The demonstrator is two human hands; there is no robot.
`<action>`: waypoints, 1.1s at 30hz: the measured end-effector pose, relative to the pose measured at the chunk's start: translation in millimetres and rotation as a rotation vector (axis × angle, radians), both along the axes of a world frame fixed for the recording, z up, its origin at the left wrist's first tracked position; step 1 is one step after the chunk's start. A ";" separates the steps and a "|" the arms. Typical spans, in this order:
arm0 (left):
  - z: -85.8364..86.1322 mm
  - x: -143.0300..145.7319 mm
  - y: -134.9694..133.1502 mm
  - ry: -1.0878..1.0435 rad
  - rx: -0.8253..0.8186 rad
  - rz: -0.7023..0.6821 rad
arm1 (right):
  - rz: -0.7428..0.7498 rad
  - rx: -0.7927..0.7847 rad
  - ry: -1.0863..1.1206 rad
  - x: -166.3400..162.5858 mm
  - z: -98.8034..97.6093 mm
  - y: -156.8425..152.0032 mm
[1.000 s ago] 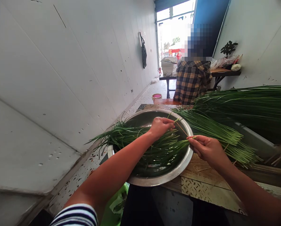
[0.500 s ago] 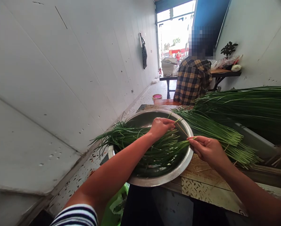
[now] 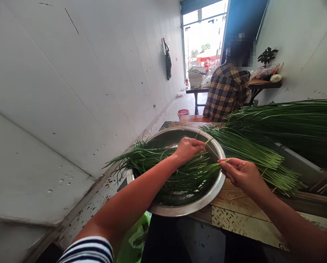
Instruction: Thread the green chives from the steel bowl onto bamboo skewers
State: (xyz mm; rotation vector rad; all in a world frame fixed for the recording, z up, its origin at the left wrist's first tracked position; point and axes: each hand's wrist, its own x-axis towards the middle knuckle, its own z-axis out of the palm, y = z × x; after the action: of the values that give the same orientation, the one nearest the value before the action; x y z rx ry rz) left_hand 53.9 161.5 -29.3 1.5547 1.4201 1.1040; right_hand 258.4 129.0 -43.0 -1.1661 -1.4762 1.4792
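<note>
A large steel bowl (image 3: 169,209) sits on a wooden table (image 3: 235,215) and holds a bunch of long green chives (image 3: 158,160) that hang over its left rim. My left hand (image 3: 189,148) is over the bowl, its fingers pinched on a chive stalk near the cut end. My right hand (image 3: 241,173) hovers at the bowl's right rim, fingers pinched on the cut end of another stalk (image 3: 225,160). A thin pale strip (image 3: 211,149) runs between the two hands.
More chives (image 3: 251,151) lie in a row right of the bowl, and a big heap (image 3: 295,122) is stacked behind them. A person in a plaid shirt (image 3: 226,93) sits beyond the table with their back to me. A white wall (image 3: 70,91) runs along the left.
My hands stay almost still on the stalks. The person in the plaid shirt has shifted slightly to the right.
</note>
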 end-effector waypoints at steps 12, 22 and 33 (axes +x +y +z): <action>13.0 -9.6 3.9 0.695 0.134 -0.047 | 0.014 0.029 0.054 -1.5 -4.7 4.4; -17.3 -3.3 15.2 1.114 0.090 0.014 | -0.011 0.011 -0.001 -4.1 4.3 2.0; 2.0 1.5 11.1 0.711 0.176 0.096 | 0.020 0.010 0.037 -3.1 -6.7 6.3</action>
State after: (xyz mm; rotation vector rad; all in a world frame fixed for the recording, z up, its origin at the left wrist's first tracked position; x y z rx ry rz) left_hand 55.4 172.6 -27.3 2.1550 1.9039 0.7653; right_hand 255.3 135.3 -49.7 -1.1153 -1.4729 1.4971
